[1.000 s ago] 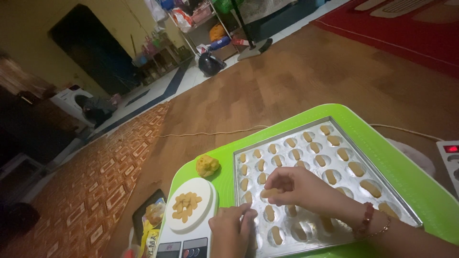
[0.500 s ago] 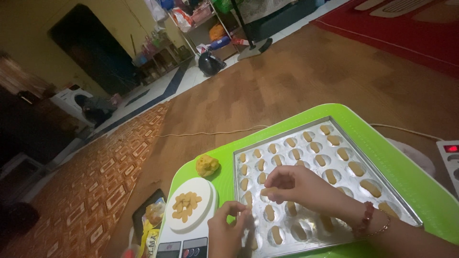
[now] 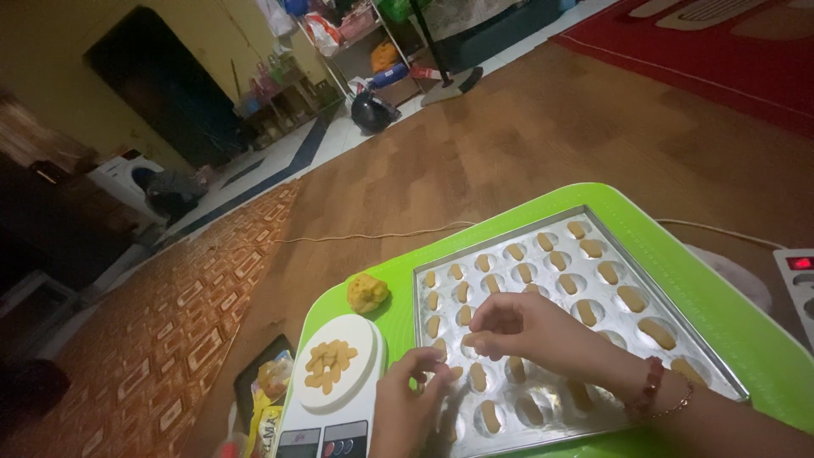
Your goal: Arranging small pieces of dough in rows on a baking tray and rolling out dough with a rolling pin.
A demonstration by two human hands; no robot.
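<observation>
A metal baking tray (image 3: 661, 284) with round wells lies on a green tray table (image 3: 712, 254); most wells hold small oblong dough pieces (image 3: 588, 312). My right hand (image 3: 521, 326) hovers over the tray's near left part, fingers curled and pinched together just above a well. My left hand (image 3: 407, 399) rests at the tray's near left corner, fingertips touching the rim and pinching together; whether it holds dough is unclear. A yellow dough lump (image 3: 367, 293) sits on the green table left of the tray.
A white kitchen scale (image 3: 335, 373) carries several small dough pieces at the near left. A snack packet (image 3: 271, 382) lies on the patterned carpet beside it. A white cable (image 3: 373, 235) crosses the floor. A device with a red display (image 3: 797, 271) sits at the right edge.
My right hand has shifted a little to the left over the tray and curled its fingers. My left hand has moved up to the tray's corner.
</observation>
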